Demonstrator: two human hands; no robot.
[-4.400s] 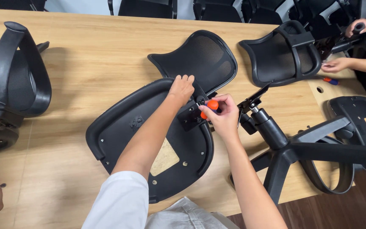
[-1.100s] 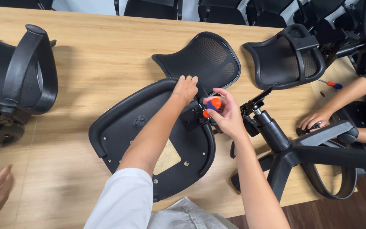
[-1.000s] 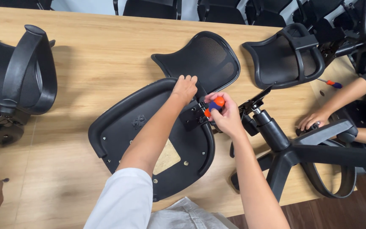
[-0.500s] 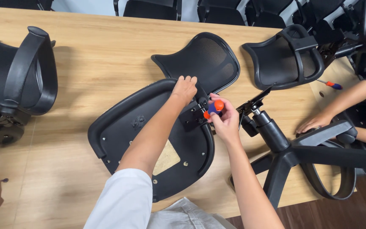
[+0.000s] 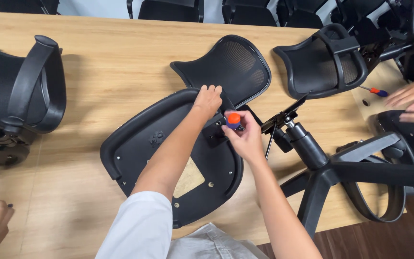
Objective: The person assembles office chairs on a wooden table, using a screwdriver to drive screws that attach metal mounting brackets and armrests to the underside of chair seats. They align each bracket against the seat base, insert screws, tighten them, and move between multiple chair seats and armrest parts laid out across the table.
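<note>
Chair seat, underside up, centre of worktop (image 5: 120, 67); two hands at its rear bracket.

Left hand (image 5: 208, 99) flat and open on the black seat (image 5: 144, 148); right hand (image 5: 243, 136) closed around an orange-capped screwdriver (image 5: 233, 120). Mesh backrest (image 5: 231, 67) just above; wheeled base (image 5: 341, 168) at right; second backrest (image 5: 322, 62) upper right; another chair (image 5: 15, 91) at left; co-workers' hands at frame edges.

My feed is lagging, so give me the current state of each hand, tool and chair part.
Left hand: pressing on seat.
Right hand: gripping the orange-capped screwdriver.
Orange-capped screwdriver: upright, at the bracket.
Seat: upside down on table.
Mesh backrest: lying flat.
Chair base: tipped sideways.
</note>
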